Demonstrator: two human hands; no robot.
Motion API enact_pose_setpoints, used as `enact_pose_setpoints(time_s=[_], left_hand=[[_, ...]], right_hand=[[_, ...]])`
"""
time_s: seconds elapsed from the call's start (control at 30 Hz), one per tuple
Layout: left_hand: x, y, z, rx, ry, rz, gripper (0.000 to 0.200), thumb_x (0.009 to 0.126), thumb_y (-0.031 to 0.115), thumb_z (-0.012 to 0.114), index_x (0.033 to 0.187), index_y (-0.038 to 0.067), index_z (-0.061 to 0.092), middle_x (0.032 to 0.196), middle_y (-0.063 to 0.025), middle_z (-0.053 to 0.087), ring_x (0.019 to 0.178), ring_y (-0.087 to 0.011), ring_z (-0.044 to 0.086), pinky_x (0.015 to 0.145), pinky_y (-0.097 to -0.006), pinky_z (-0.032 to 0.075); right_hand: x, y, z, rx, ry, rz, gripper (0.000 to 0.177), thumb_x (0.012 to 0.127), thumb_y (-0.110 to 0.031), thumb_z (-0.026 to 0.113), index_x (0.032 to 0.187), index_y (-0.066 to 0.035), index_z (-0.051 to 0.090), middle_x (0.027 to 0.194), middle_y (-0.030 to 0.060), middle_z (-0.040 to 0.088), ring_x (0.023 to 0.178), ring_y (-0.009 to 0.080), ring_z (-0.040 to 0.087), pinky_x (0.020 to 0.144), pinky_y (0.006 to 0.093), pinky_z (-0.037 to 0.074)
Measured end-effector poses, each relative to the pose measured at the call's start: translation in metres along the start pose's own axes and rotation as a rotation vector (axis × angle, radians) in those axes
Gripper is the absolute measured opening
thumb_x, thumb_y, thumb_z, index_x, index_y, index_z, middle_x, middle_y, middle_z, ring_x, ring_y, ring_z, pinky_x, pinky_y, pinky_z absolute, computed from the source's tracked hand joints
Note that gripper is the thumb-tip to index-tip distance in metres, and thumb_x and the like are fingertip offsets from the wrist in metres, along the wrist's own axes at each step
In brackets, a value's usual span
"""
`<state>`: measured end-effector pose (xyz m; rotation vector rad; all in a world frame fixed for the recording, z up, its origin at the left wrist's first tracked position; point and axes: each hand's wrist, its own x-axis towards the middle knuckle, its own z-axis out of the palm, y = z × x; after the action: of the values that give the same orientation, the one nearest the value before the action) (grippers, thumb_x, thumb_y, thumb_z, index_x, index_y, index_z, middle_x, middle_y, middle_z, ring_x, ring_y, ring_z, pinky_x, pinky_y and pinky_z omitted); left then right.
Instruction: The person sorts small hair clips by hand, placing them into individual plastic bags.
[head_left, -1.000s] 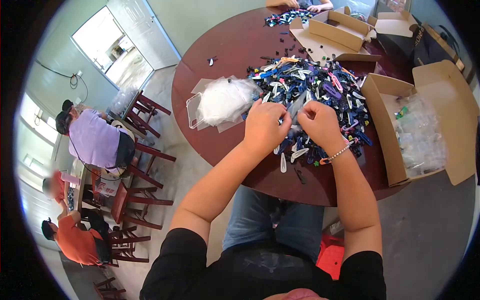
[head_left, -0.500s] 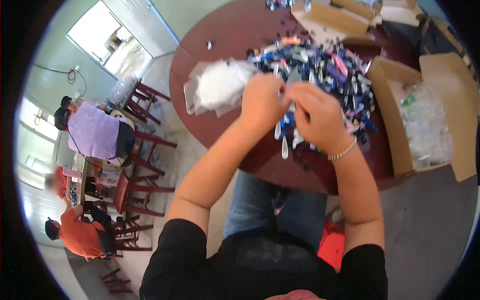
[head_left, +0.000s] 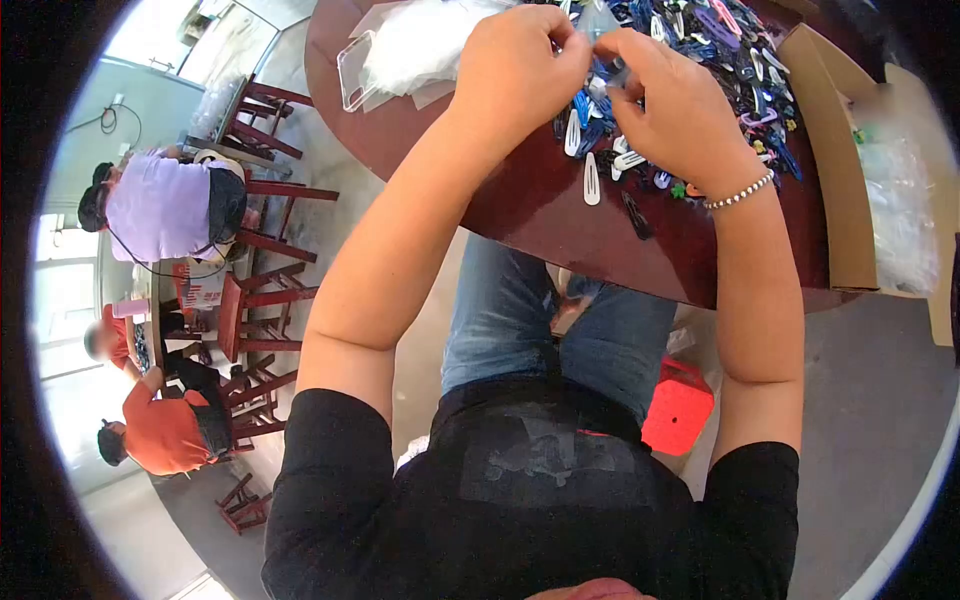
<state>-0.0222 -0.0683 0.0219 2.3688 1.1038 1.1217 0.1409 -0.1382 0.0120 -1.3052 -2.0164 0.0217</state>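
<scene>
My left hand point(head_left: 525, 70) and my right hand point(head_left: 680, 110) are close together at the near side of a pile of hair clips point(head_left: 745, 60). Both sets of fingers are bent around a small clear plastic bag point(head_left: 598, 20), which shows between them. Whether the bag has anything inside is too small to tell. A white clip point(head_left: 591, 180) and a black clip point(head_left: 636, 216) lie on the dark red table below my hands. To the left of my left hand is a stack of clear bags point(head_left: 415, 50).
An open cardboard box point(head_left: 840, 200) with clear plastic bags point(head_left: 900, 205) stands at the right. A red stool point(head_left: 678, 408) is on the floor near my legs. Several people sit at the left, among them one in a purple shirt point(head_left: 160, 205), beside wooden stools point(head_left: 232, 310).
The view has tilted down, so the table and pile sit higher in the frame. My hands have moved slightly apart, with the clear bag still between them.
</scene>
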Motion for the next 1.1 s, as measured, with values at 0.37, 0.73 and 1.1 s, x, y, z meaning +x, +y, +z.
enact_pose_setpoints(time_s=[0.37, 0.73, 1.1], left_hand=[[-0.002, 0.003, 0.002, -0.043, 0.044, -0.007, 0.021, 0.076, 0.024, 0.062, 0.067, 0.005, 0.065, 0.069, -0.0162, 0.064, 0.066, -0.0353, 0.064, 0.061, -0.0453, 0.051], [0.013, 0.021, 0.018, 0.188, 0.048, 0.233, 0.018, 0.069, 0.023, 0.058, 0.062, 0.010, 0.067, 0.062, -0.0130, 0.063, 0.062, -0.0309, 0.062, 0.074, -0.0434, 0.043], [0.017, 0.013, 0.014, 0.309, 0.016, 0.290, 0.019, 0.063, 0.025, 0.060, 0.057, 0.008, 0.066, 0.061, -0.0120, 0.063, 0.060, -0.0286, 0.060, 0.075, -0.0406, 0.041]], right_hand=[[-0.001, -0.007, 0.003, -0.099, -0.185, 0.042, 0.062, 0.077, -0.008, 0.065, 0.135, -0.003, 0.044, 0.143, 0.0234, 0.041, 0.108, 0.0404, 0.057, 0.090, 0.0428, 0.049], [0.007, 0.007, -0.004, -0.273, -0.066, 0.099, 0.025, 0.087, -0.009, 0.060, 0.110, -0.001, 0.065, 0.123, 0.0200, 0.061, 0.089, 0.0386, 0.065, 0.071, 0.0407, 0.053], [0.005, 0.024, -0.001, -0.253, -0.189, -0.020, 0.028, 0.091, -0.010, 0.055, 0.116, 0.001, 0.060, 0.124, 0.0216, 0.059, 0.085, 0.0402, 0.064, 0.069, 0.0439, 0.053]])
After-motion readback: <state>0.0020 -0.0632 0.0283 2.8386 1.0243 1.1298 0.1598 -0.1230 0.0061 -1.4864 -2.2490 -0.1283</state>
